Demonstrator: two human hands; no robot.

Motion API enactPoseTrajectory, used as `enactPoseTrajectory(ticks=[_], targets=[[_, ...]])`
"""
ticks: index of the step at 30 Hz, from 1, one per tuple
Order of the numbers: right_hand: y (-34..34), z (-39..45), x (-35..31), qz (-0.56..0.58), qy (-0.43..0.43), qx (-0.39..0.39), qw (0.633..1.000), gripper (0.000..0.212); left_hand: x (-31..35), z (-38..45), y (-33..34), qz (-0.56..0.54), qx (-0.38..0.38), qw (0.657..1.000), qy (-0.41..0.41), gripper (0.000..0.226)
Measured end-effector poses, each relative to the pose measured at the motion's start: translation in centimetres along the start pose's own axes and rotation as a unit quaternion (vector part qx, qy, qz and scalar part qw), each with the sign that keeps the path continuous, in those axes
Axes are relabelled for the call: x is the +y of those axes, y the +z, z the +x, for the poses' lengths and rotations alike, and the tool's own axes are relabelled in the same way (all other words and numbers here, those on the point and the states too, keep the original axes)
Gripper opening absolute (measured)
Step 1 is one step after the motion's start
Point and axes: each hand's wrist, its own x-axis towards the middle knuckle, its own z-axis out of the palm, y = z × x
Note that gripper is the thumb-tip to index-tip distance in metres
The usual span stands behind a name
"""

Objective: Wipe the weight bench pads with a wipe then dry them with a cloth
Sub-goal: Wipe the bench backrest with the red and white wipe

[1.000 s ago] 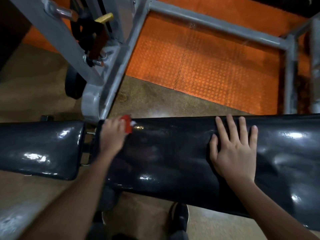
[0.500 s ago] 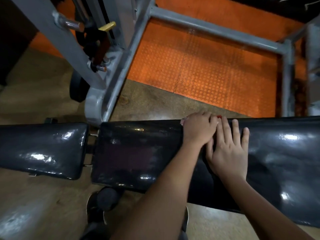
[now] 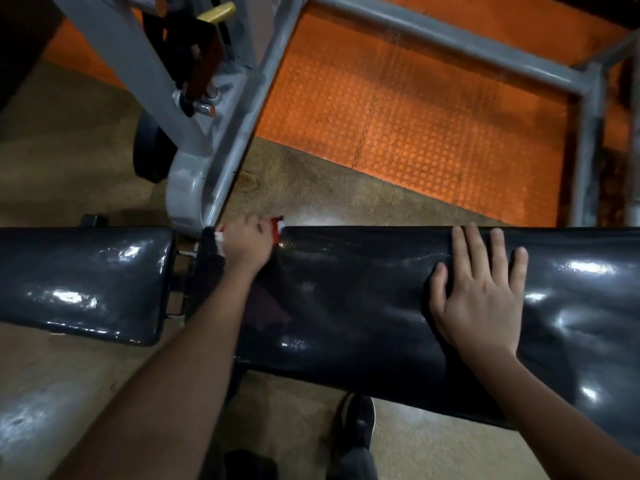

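Note:
A long black glossy bench pad [image 3: 363, 299] runs across the view, with a shorter black seat pad [image 3: 83, 285] to its left across a narrow gap. My left hand [image 3: 244, 245] grips a red and white wipe [image 3: 278, 228] and presses it on the far left corner of the long pad. The wipe is mostly hidden under the fingers. My right hand [image 3: 479, 289] lies flat on the pad further right, fingers straight and spread. The pad looks wet and streaked between the hands.
A grey steel rack frame [image 3: 221, 161] stands just beyond the bench, with a yellow-tipped pin [image 3: 216, 12] and a dark wheel [image 3: 150, 154]. An orange studded floor mat [image 3: 415, 109] lies inside the frame. My black shoe [image 3: 358, 424] is under the pad on the brown floor.
My left hand swept right along the pad's far edge to beside my right hand, then back left to the pad's corner. My right hand stayed flat on the pad.

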Motion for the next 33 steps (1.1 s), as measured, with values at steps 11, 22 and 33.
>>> enactPoseTrajectory(ticks=[11, 22, 33], targets=[[-0.4, -0.1, 0.2, -0.009, -0.011, 0.006, 1.0, 0.06, 21.9, -10.6, 1.6, -0.089, -0.003, 0.971, 0.222, 0.036], [0.7, -0.1, 0.1, -0.005, -0.017, 0.032, 0.999, 0.058, -9.4, -4.0, -0.6, -0.101, 0.043, 0.987, -0.119, 0.049], [-0.3, -0.2, 0.0, 0.0, -0.019, 0.019, 1.0, 0.059, 21.4, -16.8, 2.4, -0.119, 0.033, 0.98, 0.156, 0.044]])
